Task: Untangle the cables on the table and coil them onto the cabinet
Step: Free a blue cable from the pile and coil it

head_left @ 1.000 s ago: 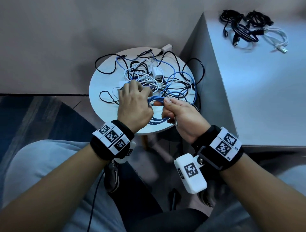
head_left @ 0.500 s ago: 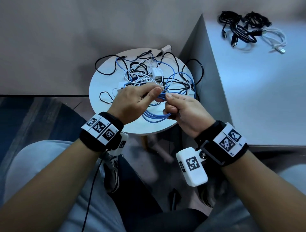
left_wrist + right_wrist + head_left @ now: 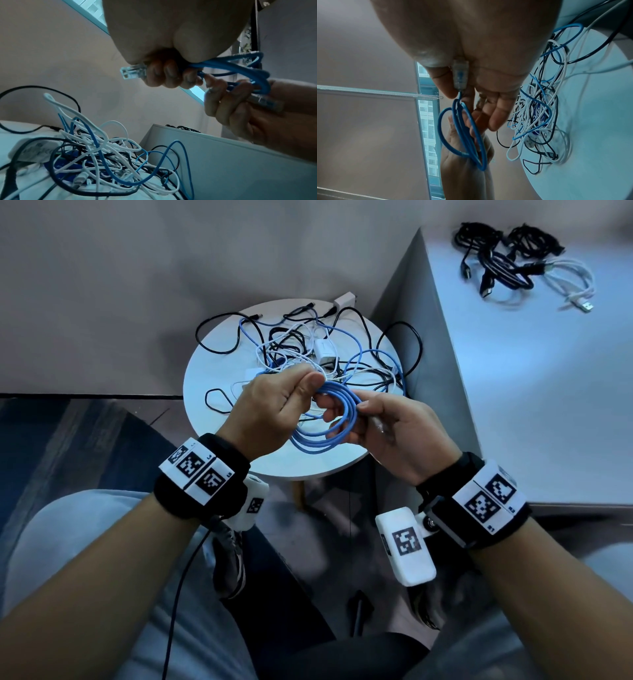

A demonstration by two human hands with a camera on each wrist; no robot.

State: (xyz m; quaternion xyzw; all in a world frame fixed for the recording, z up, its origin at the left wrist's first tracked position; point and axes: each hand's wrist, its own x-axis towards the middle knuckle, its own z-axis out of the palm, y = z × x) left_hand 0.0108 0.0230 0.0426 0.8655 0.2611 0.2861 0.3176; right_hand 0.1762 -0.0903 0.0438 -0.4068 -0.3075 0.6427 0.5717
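Observation:
A blue network cable (image 3: 347, 400) is wound into a small coil and held between both hands above the round white table (image 3: 219, 371). My left hand (image 3: 308, 385) grips the top of the coil in curled fingers. One clear plug (image 3: 133, 71) sticks out of that fist. My right hand (image 3: 349, 416) has its fingers through the loops and its thumb pressed on them. The other clear plug (image 3: 460, 75) lies in its palm. A tangle of blue, white and black cables (image 3: 308, 350) lies on the table behind the hands.
The grey cabinet (image 3: 531, 388) stands right of the table, its top higher than the tabletop. At its far end lie coiled black cables (image 3: 503, 258) and a white one (image 3: 568, 278). A white charger (image 3: 323, 350) sits in the tangle. My knees are below the table's near edge.
My left hand left the tangle and closed on the top of the blue coil. Both hands have raised the coil off the table, and its loops now stand open between them.

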